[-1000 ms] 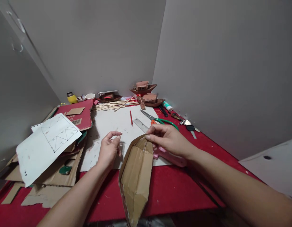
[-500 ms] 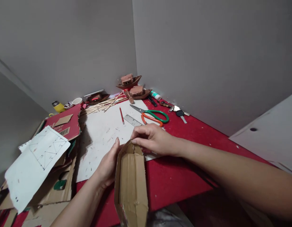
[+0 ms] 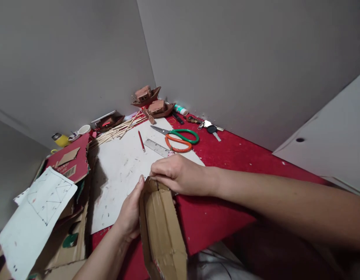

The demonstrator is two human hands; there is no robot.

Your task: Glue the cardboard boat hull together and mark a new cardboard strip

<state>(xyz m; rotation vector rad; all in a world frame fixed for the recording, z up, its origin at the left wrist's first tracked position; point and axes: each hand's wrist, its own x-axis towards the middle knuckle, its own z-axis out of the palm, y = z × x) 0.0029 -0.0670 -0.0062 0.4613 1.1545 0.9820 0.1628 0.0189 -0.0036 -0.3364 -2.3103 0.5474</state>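
A cardboard boat hull (image 3: 162, 225), long and trough-shaped with raised sides, lies between my hands with its far end folded to a point. My left hand (image 3: 131, 212) supports its left side, thumb up along the outer wall and the other fingers hidden beneath. At the far tip, my right hand (image 3: 174, 175) pinches the folded cardboard between thumb and curled fingers. Just beyond that hand are a clear ruler (image 3: 156, 147) and scissors (image 3: 180, 140) with one green and one orange handle. A red pencil (image 3: 141, 140) rests on the white sheet (image 3: 118, 175).
Small brown model boats (image 3: 159, 108) stand by the wall near thin wooden sticks (image 3: 118, 130). Keys (image 3: 212, 129) and a glue tube (image 3: 180, 109) lie along the right edge. At left, cardboard pieces (image 3: 77, 155) are stacked under a paper with a drawn pattern (image 3: 40, 217).
The view has turned slightly, shifting the table items left. The hull's far end has tilted left, and my right hand's fingers have curled more tightly over the tip.
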